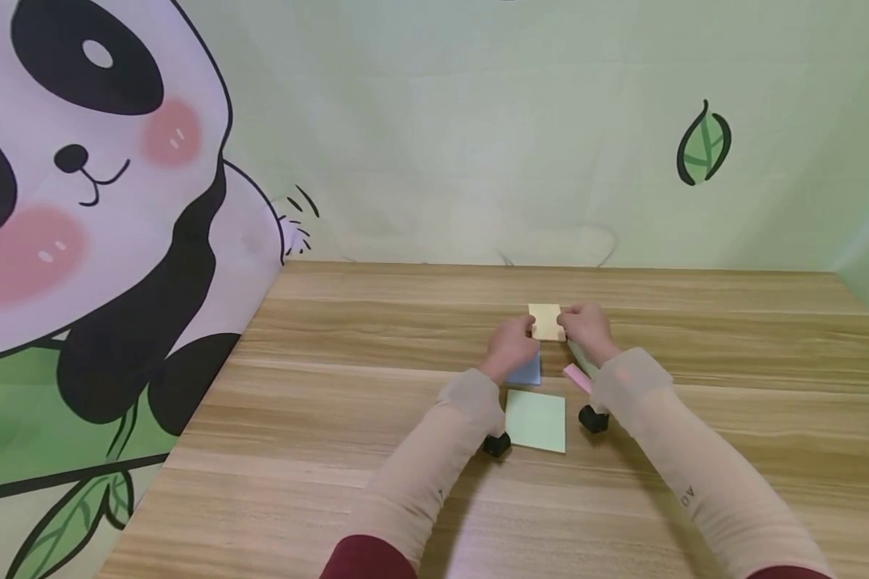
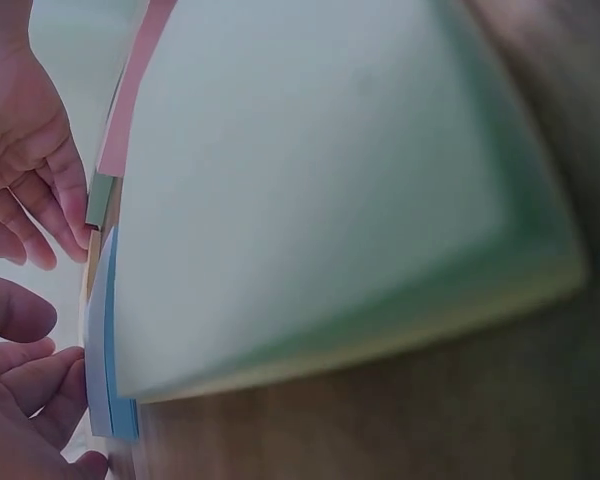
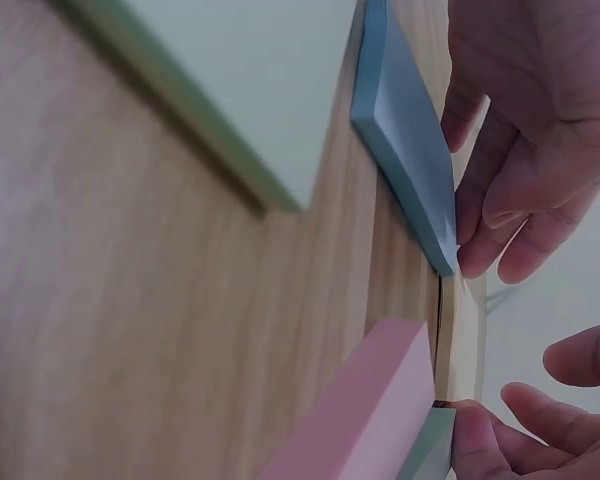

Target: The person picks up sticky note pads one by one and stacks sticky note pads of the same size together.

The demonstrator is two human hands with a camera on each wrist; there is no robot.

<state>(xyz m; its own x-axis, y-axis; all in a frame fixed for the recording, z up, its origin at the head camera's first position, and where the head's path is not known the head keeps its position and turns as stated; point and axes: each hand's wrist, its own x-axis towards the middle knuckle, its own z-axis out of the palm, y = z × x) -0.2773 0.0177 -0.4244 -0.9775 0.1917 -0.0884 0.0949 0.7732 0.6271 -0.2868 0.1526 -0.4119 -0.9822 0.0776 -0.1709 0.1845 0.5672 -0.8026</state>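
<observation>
A small pale yellow sticky note pad (image 1: 546, 322) lies flat toward the back of the table. My left hand (image 1: 512, 347) touches its left edge with the fingertips, while the fingers of my right hand (image 1: 588, 331) rest at its right edge. In both wrist views each thumb stands apart from the fingers. Partly covered by my left hand, a blue pad (image 1: 525, 373) sits just in front of the yellow one. A narrow green pad (image 3: 432, 440) shows beside my right fingertips, with a pink pad (image 3: 365, 410) close by it. Nearer the front lies a larger pale green pad (image 1: 536, 420).
The wood-grain table (image 1: 376, 338) reaches back to a pale green wall cloth (image 1: 434, 145) with a printed panda at the left. Black wrist cameras (image 1: 496, 445) hang under both forearms, one on each side of the large green pad.
</observation>
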